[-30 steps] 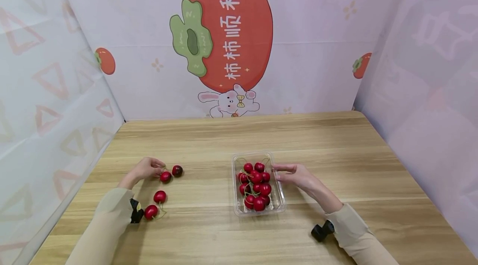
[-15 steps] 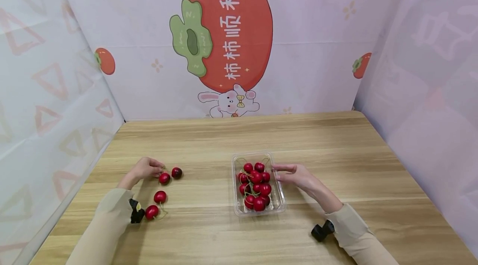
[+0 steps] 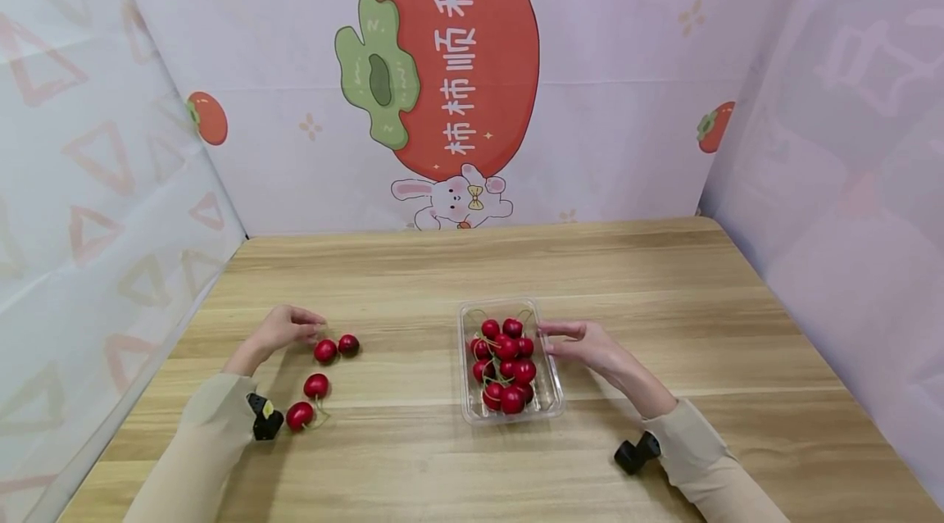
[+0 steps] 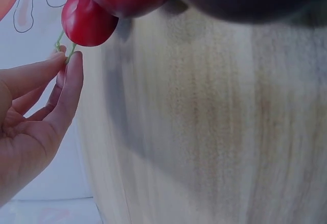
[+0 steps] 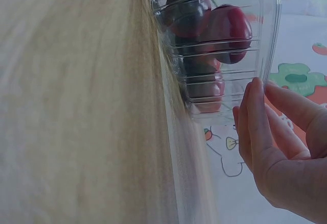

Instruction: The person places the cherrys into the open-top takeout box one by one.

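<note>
My left hand (image 3: 283,327) is at the left of the table. In the left wrist view its thumb and fingertips pinch the green stem (image 4: 60,44) of a red cherry (image 4: 89,22). That cherry (image 3: 325,351) sits beside a darker cherry (image 3: 349,345). Two more cherries, one farther (image 3: 316,385) and one nearer (image 3: 299,416), lie closer to me with their stems between them. My right hand (image 3: 590,348) holds the right rim of a clear plastic box (image 3: 546,404) between thumb and fingertip. Several stemmed cherries (image 3: 506,347) are heaped inside the box.
The wooden table (image 3: 413,466) carries the box near its middle. A patterned backdrop (image 3: 612,154) stands behind it, with cloth walls at both sides. Black cameras (image 3: 267,418) are strapped to both wrists.
The cherry at my left hand has shifted slightly toward me, and the darker one beside it has moved nearer to me. The right hand and box stay in place.
</note>
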`<action>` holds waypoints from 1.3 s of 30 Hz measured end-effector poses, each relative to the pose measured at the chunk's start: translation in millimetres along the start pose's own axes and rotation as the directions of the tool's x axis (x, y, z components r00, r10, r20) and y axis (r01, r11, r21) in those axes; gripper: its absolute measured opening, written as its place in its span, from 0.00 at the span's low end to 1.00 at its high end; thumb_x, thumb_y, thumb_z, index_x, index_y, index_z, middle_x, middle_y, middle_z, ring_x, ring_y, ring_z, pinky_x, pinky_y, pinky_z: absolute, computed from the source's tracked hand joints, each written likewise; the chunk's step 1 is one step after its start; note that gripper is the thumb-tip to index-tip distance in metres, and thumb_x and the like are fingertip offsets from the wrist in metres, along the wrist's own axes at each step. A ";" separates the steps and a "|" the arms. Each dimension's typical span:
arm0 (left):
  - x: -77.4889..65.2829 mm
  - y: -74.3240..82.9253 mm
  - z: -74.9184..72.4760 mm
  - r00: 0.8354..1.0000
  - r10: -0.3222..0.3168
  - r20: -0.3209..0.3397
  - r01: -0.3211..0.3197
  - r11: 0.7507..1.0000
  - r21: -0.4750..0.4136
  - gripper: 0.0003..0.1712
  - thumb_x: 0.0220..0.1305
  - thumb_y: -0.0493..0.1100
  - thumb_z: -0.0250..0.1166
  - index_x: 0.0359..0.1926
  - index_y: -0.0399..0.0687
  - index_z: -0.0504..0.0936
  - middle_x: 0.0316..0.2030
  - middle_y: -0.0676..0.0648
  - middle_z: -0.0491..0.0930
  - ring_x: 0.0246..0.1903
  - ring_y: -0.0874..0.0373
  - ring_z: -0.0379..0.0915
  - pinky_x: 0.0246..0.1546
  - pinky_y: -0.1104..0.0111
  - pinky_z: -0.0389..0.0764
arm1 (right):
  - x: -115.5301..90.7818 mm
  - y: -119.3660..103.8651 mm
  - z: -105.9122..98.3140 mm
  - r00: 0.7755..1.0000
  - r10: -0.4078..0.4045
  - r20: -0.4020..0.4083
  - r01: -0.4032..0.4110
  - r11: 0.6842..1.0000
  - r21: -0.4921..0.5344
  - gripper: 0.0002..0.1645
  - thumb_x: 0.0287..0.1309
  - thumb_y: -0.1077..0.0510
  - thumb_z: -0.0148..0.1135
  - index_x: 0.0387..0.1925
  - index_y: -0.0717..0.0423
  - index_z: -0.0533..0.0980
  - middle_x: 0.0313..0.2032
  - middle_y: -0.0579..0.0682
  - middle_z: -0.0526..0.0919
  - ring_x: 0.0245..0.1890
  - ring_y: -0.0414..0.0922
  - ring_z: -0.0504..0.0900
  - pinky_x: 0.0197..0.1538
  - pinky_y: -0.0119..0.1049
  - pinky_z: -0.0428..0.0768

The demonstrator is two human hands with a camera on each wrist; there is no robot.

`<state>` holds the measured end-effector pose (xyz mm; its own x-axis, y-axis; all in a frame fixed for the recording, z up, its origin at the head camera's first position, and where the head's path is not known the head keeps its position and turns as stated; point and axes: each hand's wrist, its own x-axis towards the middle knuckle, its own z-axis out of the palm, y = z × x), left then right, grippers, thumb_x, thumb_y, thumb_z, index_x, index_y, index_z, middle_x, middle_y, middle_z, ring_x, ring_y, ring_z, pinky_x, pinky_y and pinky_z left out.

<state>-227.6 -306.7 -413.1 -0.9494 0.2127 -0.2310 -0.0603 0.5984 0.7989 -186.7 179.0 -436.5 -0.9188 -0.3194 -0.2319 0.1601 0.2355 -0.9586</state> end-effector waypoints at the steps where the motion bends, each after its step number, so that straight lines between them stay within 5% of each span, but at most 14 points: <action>1: -0.4 0.9 -0.2 1.000 0.003 -0.001 -0.003 1.000 0.000 0.14 0.58 0.27 0.52 0.44 0.18 0.71 0.35 0.31 0.77 0.30 0.52 0.78 0.35 0.62 0.78 | 0.0 0.1 -0.3 1.000 -0.006 0.002 0.006 1.000 -0.008 0.25 0.49 0.57 0.63 0.52 0.57 0.73 0.54 0.53 0.72 0.59 0.53 0.63 0.58 0.49 0.61; 14: -5.0 13.1 2.2 1.000 0.024 -0.020 -0.024 1.000 0.016 0.16 0.60 0.30 0.53 0.45 0.20 0.71 0.40 0.28 0.75 0.33 0.47 0.78 0.38 0.61 0.77 | -0.1 0.7 -0.1 1.000 -0.009 0.018 0.008 1.000 0.006 0.27 0.49 0.55 0.63 0.53 0.57 0.72 0.55 0.53 0.72 0.57 0.52 0.66 0.58 0.47 0.63; 33: -0.4 27.2 6.3 0.997 0.066 -0.049 -0.066 0.998 0.001 0.15 0.61 0.31 0.52 0.45 0.22 0.72 0.34 0.38 0.78 0.30 0.60 0.76 0.41 0.56 0.76 | -0.9 -1.1 -0.8 0.999 -0.027 0.041 0.027 1.000 0.009 0.29 0.49 0.55 0.63 0.54 0.61 0.70 0.54 0.56 0.72 0.58 0.53 0.64 0.58 0.47 0.63; 39: -1.2 39.0 8.5 0.995 0.086 -0.053 -0.085 0.996 0.017 0.15 0.61 0.33 0.53 0.46 0.23 0.72 0.38 0.31 0.76 0.33 0.52 0.77 0.41 0.56 0.75 | -2.0 -2.2 -0.4 0.999 -0.027 0.034 0.027 1.000 0.006 0.29 0.49 0.55 0.63 0.53 0.61 0.70 0.54 0.56 0.71 0.58 0.53 0.64 0.58 0.47 0.63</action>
<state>-226.2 -277.1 -386.3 -0.9662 0.2218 -0.1316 0.0261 0.5916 0.8058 -185.4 179.5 -433.9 -0.9101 -0.3563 -0.2117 0.1379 0.2212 -0.9654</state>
